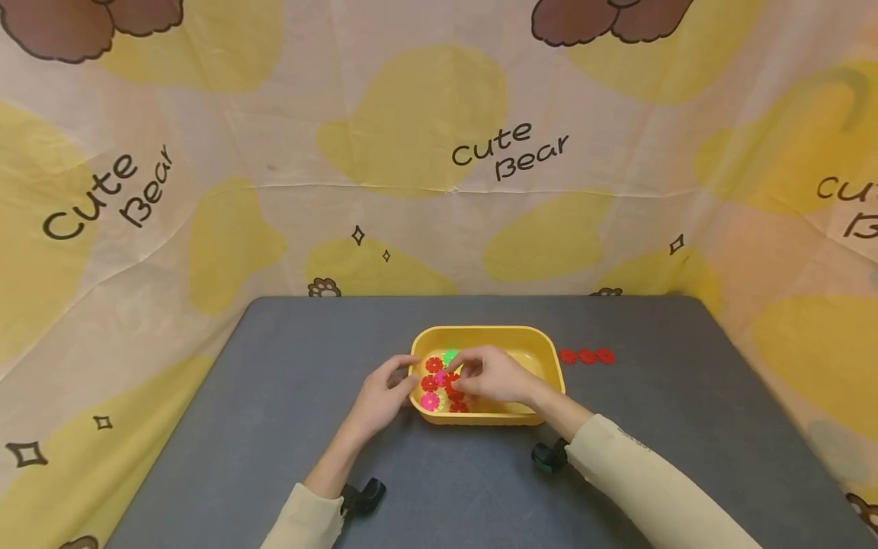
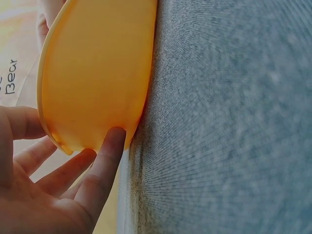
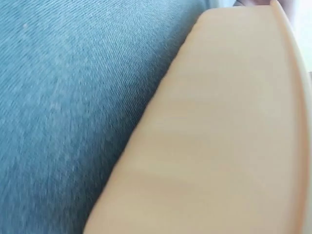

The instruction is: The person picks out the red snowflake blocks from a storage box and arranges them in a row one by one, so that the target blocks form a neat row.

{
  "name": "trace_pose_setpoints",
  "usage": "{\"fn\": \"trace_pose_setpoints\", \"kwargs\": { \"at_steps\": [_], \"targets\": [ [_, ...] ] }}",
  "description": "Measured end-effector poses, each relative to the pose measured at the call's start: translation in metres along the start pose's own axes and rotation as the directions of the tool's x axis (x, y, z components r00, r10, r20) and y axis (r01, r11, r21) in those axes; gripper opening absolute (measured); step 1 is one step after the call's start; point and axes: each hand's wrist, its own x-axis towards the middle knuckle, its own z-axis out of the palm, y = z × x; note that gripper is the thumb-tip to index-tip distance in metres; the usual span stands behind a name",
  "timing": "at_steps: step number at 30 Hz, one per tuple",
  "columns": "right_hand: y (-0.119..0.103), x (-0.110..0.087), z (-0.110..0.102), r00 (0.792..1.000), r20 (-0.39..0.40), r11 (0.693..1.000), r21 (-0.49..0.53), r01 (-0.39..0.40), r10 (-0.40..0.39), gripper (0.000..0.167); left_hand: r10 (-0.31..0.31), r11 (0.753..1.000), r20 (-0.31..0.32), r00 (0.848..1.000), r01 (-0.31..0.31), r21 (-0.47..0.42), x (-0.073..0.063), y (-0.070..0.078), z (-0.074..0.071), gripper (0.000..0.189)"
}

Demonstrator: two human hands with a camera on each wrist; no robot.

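A yellow plastic tub [image 1: 542, 366] stands on the table and holds several small flower-shaped pieces at its left end: red, pink, green and pale yellow. My left hand [image 1: 382, 390] holds the tub's left end, its thumb at the rim and its fingers spread along the outer wall [image 2: 97, 73]. Over the tub, my right hand [image 1: 495, 374] reaches in among the pieces, thumb and index finger pinching around a red flower-shaped piece [image 1: 453, 378]. A pink piece [image 1: 430, 401] lies close to the near left corner. In the right wrist view only the tub's side wall [image 3: 209, 126] fills the picture.
Three red flower-shaped pieces [image 1: 586, 356] lie in a row on the grey table [image 1: 466, 488], just right of the tub. A printed cloth [image 1: 411, 137] hangs behind the table and along its sides. Dark wrist cameras sit under both sleeves.
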Motion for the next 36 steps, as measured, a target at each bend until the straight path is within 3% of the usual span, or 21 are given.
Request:
{"fn": "trace_pose_setpoints", "kwargs": {
  "at_steps": [6, 22, 36],
  "targets": [
    [-0.004, -0.011, -0.011, 0.999, -0.018, 0.999, 0.013, 0.03, -0.03, 0.018, -0.016, 1.0, -0.006, 1.0, 0.016, -0.008, 0.0, 0.002, 0.001, 0.034],
    [-0.007, -0.041, -0.042, 0.997, -0.072, 0.997, 0.071, 0.025, -0.02, 0.02, -0.022, 1.0, -0.012, 1.0, 0.022, -0.014, 0.001, 0.001, 0.002, 0.033],
    [0.012, -0.071, -0.079, 0.983, -0.18, 0.999, 0.049, -0.016, 0.025, 0.025, -0.02, 1.0, -0.017, 1.0, 0.02, 0.003, 0.002, 0.002, 0.002, 0.034]
  ]
}}
